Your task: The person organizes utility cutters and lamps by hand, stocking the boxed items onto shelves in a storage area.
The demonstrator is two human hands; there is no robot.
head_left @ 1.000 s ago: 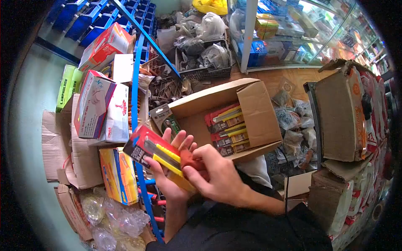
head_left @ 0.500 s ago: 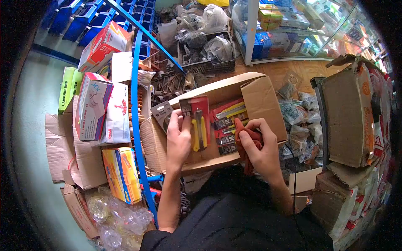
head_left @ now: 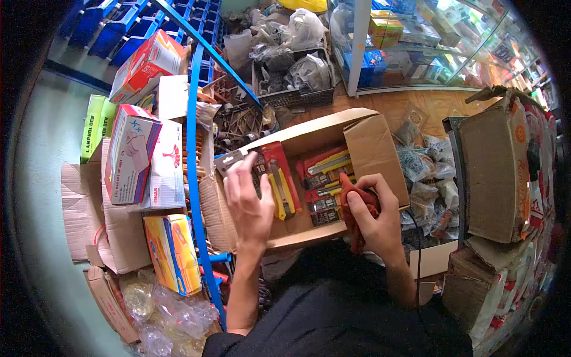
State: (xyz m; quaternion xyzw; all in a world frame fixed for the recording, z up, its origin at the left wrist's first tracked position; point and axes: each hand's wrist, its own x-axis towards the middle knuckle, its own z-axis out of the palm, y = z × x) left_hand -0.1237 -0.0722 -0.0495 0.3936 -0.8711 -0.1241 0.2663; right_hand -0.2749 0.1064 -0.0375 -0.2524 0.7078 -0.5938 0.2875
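Observation:
My left hand (head_left: pixel 247 205) is over the left part of an open cardboard box (head_left: pixel 372 146), its fingers apart. Just right of those fingers, a carded yellow utility knife (head_left: pixel 283 190) on red and black backing lies tilted in the box. A grey card (head_left: pixel 229 160) shows partly behind my left fingers. My right hand (head_left: pixel 376 217) grips a crumpled reddish-brown cloth (head_left: pixel 358 208) at the box's right front edge. Beside the cloth, several more carded yellow knives (head_left: pixel 326 172) are stacked inside the box; the cloth covers part of them.
Blue metal bars (head_left: pixel 195 149) rise left of the box, with product boxes (head_left: pixel 135 152) beyond. Behind stands a black crate (head_left: pixel 303 95) of plastic bags. Small bagged parts (head_left: pixel 425 166) and a large carton (head_left: pixel 491 172) are on the right; a glass cabinet (head_left: pixel 410 89) stands at the back right.
My left hand has let go of the carded knife, which now lies lower in the box. My left fingers have spread. The cloth remains in my right hand.

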